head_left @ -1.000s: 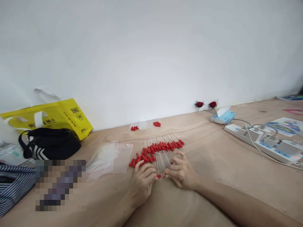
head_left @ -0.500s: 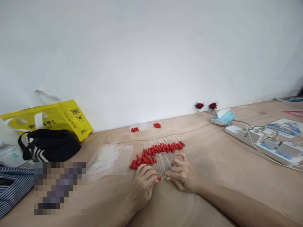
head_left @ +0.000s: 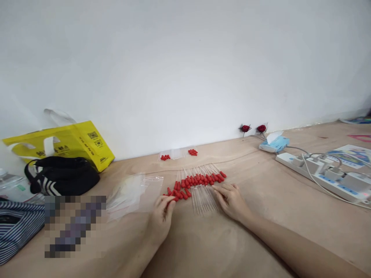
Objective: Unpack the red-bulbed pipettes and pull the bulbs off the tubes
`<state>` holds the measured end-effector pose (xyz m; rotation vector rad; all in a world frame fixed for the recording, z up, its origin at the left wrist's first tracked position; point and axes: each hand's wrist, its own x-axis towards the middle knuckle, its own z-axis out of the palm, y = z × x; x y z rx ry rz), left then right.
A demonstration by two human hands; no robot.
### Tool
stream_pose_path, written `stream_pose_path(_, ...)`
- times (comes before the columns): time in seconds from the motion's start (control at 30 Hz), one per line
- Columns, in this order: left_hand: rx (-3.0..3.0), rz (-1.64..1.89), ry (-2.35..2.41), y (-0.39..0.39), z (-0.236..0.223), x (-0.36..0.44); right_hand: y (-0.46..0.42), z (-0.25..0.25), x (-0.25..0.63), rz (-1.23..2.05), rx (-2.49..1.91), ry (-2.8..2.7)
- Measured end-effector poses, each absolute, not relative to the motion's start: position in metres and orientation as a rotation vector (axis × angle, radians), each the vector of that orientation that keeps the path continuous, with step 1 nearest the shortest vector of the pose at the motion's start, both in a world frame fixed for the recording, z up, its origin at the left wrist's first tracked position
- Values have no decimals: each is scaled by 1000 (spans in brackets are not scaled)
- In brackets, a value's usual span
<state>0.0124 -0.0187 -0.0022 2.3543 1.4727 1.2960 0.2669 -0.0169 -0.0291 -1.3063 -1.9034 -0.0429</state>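
Note:
A row of clear glass tubes with red rubber caps (head_left: 199,180) lies on the tan surface, and a bunch of bare tubes (head_left: 203,199) lies in front of it. My left hand (head_left: 160,216) rests at the left end of the red caps, its fingers curled over a few of them. My right hand (head_left: 232,199) sits at the right side of the bare tubes, its fingertips pinched on the tubes near the capped row. Whether anything is lifted I cannot tell.
Clear zip bags (head_left: 136,193) lie left of the tubes. Two small bags with red caps (head_left: 178,153) sit by the wall. A yellow bag (head_left: 63,144) and a black bag (head_left: 60,175) stand at left; power strips with cables (head_left: 327,172) at right.
Both hands left the near end of the tube bunch. The left one slid left and forward to the loose red caps. The right one moved forward to the capped row.

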Motion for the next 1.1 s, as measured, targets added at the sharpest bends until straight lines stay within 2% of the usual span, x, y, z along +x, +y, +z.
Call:
stream_pose_path(0.2, 1791, 1353, 1736, 15, -5, -17, -16, -28, 270, 48, -1483, -1872)
stream_pose_path(0.43, 1944, 1154, 1843, 22, -5, -11, -16, -25, 262, -5, -1504, -1942)
stream_pose_path(0.6, 1921, 1120, 1835, 18, -3, -14, -18, -24, 260, -127, -1467, -2013)
stream_pose_path(0.8, 2049, 1079, 1929, 15, 9, -17, -22, -22, 261, -115, -1457, -2076)
stream_pose_path(0.93, 2232, 807, 2003, 25, 22, -5, -20, -22, 263, -6, -1450, -2052)
stream_pose_path(1.1, 2110, 490, 2122, 56, 35, 17, -10, -28, 271, 120, -1389, -1922)
